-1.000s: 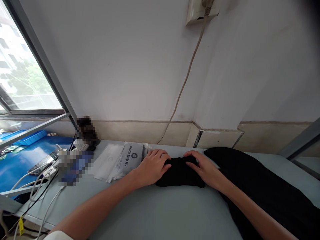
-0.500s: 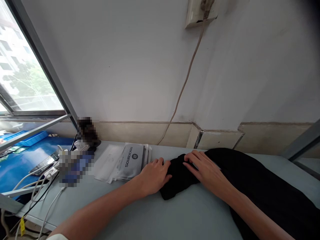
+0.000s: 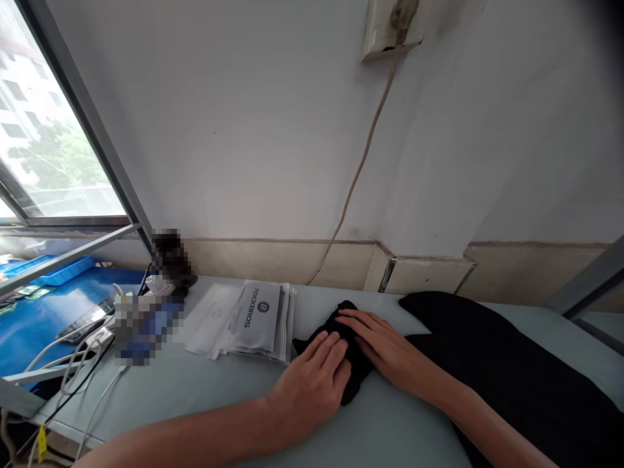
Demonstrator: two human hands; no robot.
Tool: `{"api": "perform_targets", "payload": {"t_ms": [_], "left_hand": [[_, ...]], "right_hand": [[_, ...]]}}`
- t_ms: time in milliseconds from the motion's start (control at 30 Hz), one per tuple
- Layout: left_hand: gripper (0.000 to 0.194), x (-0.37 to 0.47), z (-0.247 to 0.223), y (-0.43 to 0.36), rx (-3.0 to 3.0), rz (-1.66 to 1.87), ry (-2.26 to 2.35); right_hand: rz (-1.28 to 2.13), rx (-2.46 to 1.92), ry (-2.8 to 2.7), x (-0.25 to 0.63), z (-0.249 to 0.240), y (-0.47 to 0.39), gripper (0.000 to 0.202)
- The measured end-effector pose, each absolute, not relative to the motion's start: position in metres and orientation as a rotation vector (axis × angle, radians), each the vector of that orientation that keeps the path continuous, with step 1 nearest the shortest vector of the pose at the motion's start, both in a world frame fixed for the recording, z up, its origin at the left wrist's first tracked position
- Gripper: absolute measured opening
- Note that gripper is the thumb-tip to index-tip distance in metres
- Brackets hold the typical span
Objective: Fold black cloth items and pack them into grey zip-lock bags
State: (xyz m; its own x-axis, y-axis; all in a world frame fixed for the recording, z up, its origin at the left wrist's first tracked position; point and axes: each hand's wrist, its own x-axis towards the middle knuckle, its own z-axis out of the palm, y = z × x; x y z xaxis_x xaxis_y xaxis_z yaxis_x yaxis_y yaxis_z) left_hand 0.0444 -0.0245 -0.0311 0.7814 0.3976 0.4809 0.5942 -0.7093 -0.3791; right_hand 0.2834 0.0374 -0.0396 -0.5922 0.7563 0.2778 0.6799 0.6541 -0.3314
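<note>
- The left hand is nearest, its arm reaching in from the lower left; its fingers are loosely bent, their tips on black fabric, and whether they pinch any of it I cannot tell.
- Under both hands, a small black cloth lies bunched on the tabletop, its edges uneven, with one corner poking out toward the packets.
- The right hand lies open across the cloth from the other side, its fingers nearly straight and close together, the thumb slightly apart and lower; it touches the fabric from above.
- A large black cloth spreads over the right side of the grey tabletop, partly behind the right forearm.
- White cables loop at the left end of the tabletop, with a yellow tag low beside them.
- Just left of the small cloth sits a stack of packets, the top one printed "ROCKBROS"; a translucent pouch lies against its left side.
- Further left, a bluish item is pixelated beyond recognition.
- Beyond the frame bar, a blue tray rests on a blue surface.
- On the pale wall behind, a cord hangs from a socket.
- At upper left, a window shows greenery and a building.
</note>
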Motion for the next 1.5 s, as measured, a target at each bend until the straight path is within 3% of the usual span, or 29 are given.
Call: {"api": "perform_targets", "payload": {"t_ms": [133, 433, 667, 900, 1400, 1500], "left_hand": [[0.030, 0.043, -0.027, -0.030, -2.606, -0.455, -0.663], [0.049, 0.033, -0.031, -0.031, -2.896, -0.370, -1.104], [0.040, 0.036, -0.019, -0.043, -3.048, -0.422, -1.189], [0.033, 0.043, -0.029, -0.046, -2.972, -0.475, -1.261], [0.025, 0.043, -0.043, -0.044, -2.872, -0.556, -1.165], [0.024, 0.045, -0.044, -0.043, -2.870, -0.592, -1.201]], "right_hand": [[0.347, -1.178, -2.516, 0.284, -0.044, 0.038, 0.051], [0.202, -1.293, -2.491, 0.286, -0.046, 0.043, 0.049], [0.105, -1.351, -2.397, 0.273, -0.039, 0.039, 0.056], [0.341, -1.459, -2.549, 0.274, -0.047, 0.039, 0.065], [0.206, -1.648, -2.376, 0.285, -0.062, 0.050, 0.071], [0.147, -1.477, -2.354, 0.285, -0.057, 0.050, 0.066]]}}
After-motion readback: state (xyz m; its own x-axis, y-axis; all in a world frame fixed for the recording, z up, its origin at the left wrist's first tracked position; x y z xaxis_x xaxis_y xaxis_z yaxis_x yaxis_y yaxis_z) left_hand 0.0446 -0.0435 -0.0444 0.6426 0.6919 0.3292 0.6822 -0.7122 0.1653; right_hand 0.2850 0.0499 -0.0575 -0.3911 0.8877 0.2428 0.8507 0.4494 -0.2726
